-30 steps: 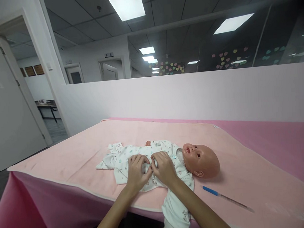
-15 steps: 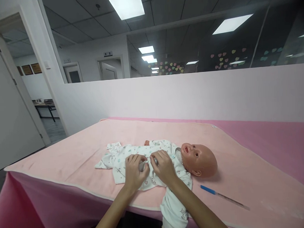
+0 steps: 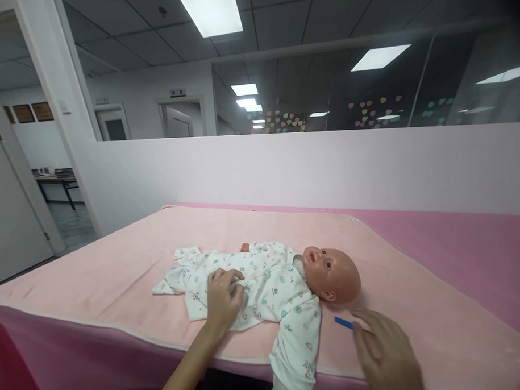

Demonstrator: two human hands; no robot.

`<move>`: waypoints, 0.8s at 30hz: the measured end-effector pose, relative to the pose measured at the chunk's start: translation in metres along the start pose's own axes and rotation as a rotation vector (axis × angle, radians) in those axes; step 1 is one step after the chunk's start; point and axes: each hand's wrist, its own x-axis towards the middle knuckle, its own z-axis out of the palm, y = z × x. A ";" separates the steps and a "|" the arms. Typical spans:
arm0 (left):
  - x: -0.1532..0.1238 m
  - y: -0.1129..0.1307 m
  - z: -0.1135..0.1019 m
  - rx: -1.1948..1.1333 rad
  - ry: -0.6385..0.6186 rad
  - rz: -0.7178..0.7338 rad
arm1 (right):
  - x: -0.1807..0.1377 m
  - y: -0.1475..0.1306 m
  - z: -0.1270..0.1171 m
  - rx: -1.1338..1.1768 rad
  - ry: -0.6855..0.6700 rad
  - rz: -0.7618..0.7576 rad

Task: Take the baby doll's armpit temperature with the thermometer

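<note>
A baby doll [image 3: 332, 275] lies on its back, its head to the right, in a white patterned romper [image 3: 267, 294] with snap buttons down the front. My left hand [image 3: 224, 296] pinches the romper's front edge at the belly, thumb and fingers closed on the cloth. On the right, my right hand [image 3: 388, 347] is slightly blurred over a slender pen-like stick [image 3: 343, 323], thumb and fingers curved but apart. Only the stick's blue end shows clearly; the hand hides most of its shaft. The doll's near sleeve [image 3: 296, 344] hangs toward the table's front edge.
A peach-coloured blanket [image 3: 129, 256] covers much of the pink-topped table [image 3: 449, 239]. Behind it stands a white half wall [image 3: 306, 170] with glass above. A door [image 3: 12, 186] is at the left.
My right hand has left the romper's front and moved right to the pen-like stick. My left hand stays at the belly cloth. The view has shifted slightly.
</note>
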 end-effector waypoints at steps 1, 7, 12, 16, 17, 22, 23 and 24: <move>0.000 0.000 0.001 0.005 0.007 -0.002 | -0.005 0.023 -0.006 -0.062 -0.077 0.048; 0.002 -0.001 0.001 -0.008 0.036 -0.015 | -0.022 0.093 -0.032 -0.126 -0.319 0.163; 0.003 -0.005 0.001 -0.047 0.034 -0.059 | 0.010 0.064 -0.057 0.045 -0.368 0.373; 0.003 -0.008 0.002 -0.057 0.036 -0.075 | 0.047 0.035 -0.069 0.107 -0.347 0.508; 0.003 -0.008 0.002 -0.057 0.037 -0.077 | 0.053 0.030 -0.068 0.133 -0.348 0.518; 0.004 -0.006 0.001 -0.070 0.036 -0.111 | 0.068 0.007 -0.053 0.191 -0.463 0.458; 0.005 -0.005 0.001 -0.070 0.033 -0.118 | 0.071 0.004 -0.051 0.186 -0.518 0.443; 0.005 -0.005 0.001 -0.068 0.030 -0.122 | 0.073 0.002 -0.049 0.187 -0.579 0.437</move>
